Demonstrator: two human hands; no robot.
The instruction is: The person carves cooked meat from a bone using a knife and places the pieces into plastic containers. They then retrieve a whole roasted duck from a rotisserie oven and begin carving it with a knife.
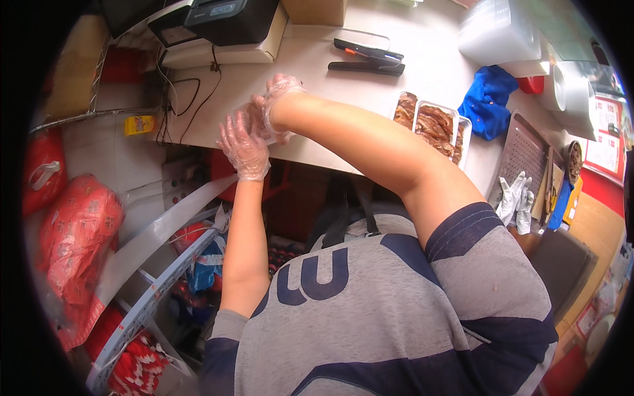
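Both hands wear clear plastic gloves and meet at a clear plastic container (246, 108) near the left front edge of the white counter (302, 143). My left hand (243, 143) lies against its near side, fingers spread. On the far side, my right hand (281, 104) curls over the container's right part; its fingertips are partly hidden. Something reddish-brown shows through the plastic between the hands. Right of my right forearm, white trays of dark sliced meat (436, 123) stand side by side, partly covered by the arm.
A black stapler (367, 59) lies behind the hands. A black machine (233, 20) on a white box stands back left, cables hanging nearby. At right are a blue cloth (488, 101), a perforated metal tray (522, 143), and white gloves (515, 198). A blue plastic rack (153, 292) stands lower left.
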